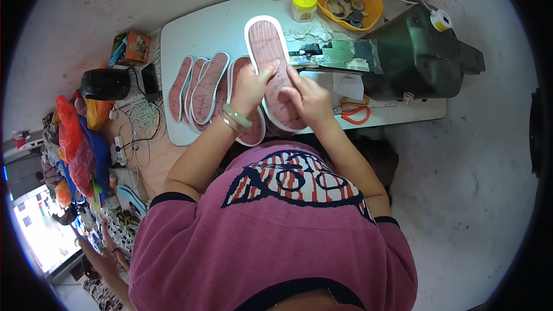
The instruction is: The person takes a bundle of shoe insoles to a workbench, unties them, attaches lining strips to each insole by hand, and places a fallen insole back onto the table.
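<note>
Both hands, left hand (pixel 252 87) and right hand (pixel 308 97), closed around a pink ribbed, white-edged insole (pixel 273 63).

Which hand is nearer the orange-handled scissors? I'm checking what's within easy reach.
Right. The right hand grips the pink insole just left of the scissors; the left hand holds the insole's far side, farther away.
</note>
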`<state>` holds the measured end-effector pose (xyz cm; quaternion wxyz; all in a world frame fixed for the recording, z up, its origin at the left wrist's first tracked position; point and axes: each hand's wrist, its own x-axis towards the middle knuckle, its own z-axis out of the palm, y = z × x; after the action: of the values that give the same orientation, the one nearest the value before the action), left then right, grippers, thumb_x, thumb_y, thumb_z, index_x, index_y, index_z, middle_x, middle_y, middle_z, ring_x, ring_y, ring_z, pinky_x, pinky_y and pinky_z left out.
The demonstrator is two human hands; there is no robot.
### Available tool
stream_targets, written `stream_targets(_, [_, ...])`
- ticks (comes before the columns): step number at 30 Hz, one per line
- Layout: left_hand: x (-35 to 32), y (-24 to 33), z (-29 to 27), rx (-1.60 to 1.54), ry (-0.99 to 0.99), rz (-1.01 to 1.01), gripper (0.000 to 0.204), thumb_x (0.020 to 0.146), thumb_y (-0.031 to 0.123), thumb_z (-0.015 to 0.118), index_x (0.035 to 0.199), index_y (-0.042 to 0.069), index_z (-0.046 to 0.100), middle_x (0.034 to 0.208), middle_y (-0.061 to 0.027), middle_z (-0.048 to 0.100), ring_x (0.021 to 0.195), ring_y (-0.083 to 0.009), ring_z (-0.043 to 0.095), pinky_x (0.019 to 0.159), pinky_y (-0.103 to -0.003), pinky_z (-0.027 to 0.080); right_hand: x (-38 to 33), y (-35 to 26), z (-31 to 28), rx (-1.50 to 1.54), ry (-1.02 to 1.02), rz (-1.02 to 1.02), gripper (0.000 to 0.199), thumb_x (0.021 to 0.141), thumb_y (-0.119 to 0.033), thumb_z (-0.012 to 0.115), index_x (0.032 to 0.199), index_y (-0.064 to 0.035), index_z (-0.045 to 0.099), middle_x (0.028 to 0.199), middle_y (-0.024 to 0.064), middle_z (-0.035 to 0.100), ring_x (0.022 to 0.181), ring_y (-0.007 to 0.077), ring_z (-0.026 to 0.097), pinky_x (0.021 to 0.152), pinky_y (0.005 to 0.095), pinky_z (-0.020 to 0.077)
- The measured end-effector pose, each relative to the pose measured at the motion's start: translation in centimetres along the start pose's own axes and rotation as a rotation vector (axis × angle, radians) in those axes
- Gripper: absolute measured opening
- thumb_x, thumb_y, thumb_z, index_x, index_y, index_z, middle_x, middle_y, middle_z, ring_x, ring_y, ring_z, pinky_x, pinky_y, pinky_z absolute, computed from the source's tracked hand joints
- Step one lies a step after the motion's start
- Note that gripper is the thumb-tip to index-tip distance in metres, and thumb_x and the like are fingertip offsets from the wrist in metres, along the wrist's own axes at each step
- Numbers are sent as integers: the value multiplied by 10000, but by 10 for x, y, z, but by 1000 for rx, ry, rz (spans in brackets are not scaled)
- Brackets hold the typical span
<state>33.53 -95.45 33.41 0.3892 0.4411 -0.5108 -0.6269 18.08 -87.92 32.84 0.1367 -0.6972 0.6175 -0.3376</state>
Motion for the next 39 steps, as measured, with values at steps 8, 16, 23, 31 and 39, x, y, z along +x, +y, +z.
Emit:
stream_targets(8, [57, -42, 16, 37, 15, 65, 333, 896, 263, 611, 1028, -39, 651, 896, -64, 670, 829, -153, 630, 752, -285, 490, -10, 44, -5, 505, 226, 164, 339, 874, -166, 640, 1168, -7, 585, 783, 87, 634, 658, 190, 604, 611, 310, 497])
stream_targets(16, [90, -15, -3, 271, 10, -117, 502, 880, 396, 615, 1074, -66, 618, 859, -127, 662, 847, -213, 635, 803, -325, 488, -21, 18, 22, 1388, -204, 602, 280, 917, -266, 567, 924, 13, 595, 699, 57, 594, 577, 141, 567, 529, 249, 476])
stream_targets(23, [130, 18, -13, 1018, -466, 646, 522, 850, 432, 645, 1150, 8, 604, 990, -132, 657, 929, -178, 603, 863, -311, 466, 8, 4, 20, 1375, -133, 702, 280, 932, -270, 547, 845, -6, 583, 615, 39, 557, 501, 113, 531, 454, 231, 426])
stream_targets(31, [136, 39, -21, 778, -877, 44, 458, 848, 372, 672, 1179, 63, 608, 993, -81, 668, 890, -156, 597, 829, -289, 471, 28, 0, 15, 1271, -29, 822, 323, 949, -320, 535, 832, -28, 608, 621, 39, 605, 438, 83, 503, 414, 208, 375])
stream_targets(39, [93, 26, -24, 698, -600, -20, 336, 899, 238, 636, 1166, 39, 593, 915, 7, 630, 775, -76, 548, 725, -230, 480, 32, 17, 11, 1035, -22, 782, 351, 940, -338, 549, 751, -53, 626, 649, 53, 648, 434, 74, 519, 413, 201, 361])
